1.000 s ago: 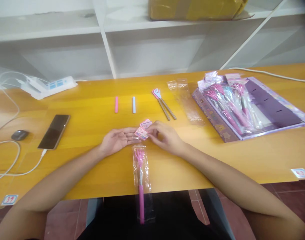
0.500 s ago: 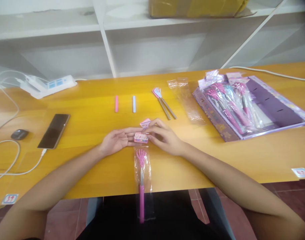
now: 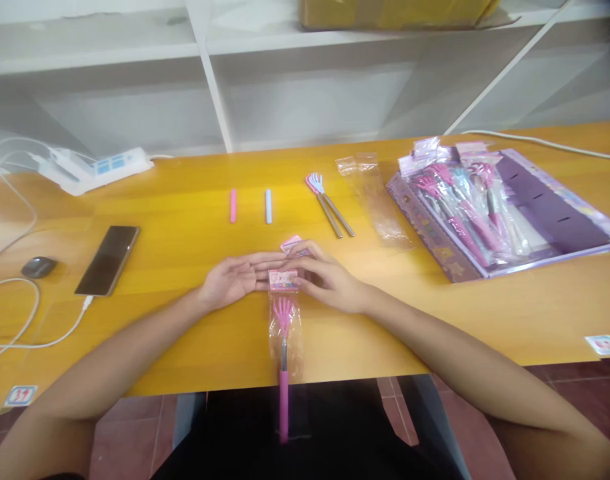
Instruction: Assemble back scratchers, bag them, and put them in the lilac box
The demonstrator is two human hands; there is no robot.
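Note:
Between my hands is a small pink printed header card (image 3: 283,280) at the top of a clear plastic bag (image 3: 295,347). Inside the bag lies a pink hand-shaped back scratcher (image 3: 283,373), its handle reaching past the table's front edge. My right hand (image 3: 329,277) pinches the card's right side between thumb and fingers. My left hand (image 3: 235,280) lies palm up with fingers stretched out, their tips behind the card. Another pink card (image 3: 291,244) rests just beyond, partly covered by my right fingers.
A pink tube (image 3: 233,206) and a blue tube (image 3: 269,206) lie near two metal-stemmed scratchers (image 3: 329,205). Empty bags (image 3: 379,200) sit beside a purple display box (image 3: 559,207) holding several bagged scratchers. At left are a phone (image 3: 108,261), a mouse (image 3: 39,267) and a power strip (image 3: 99,170).
The header card has moved slightly toward me and now sits level at the bag's top. My right fingers have shifted a little over the card; my left hand stays nearly still.

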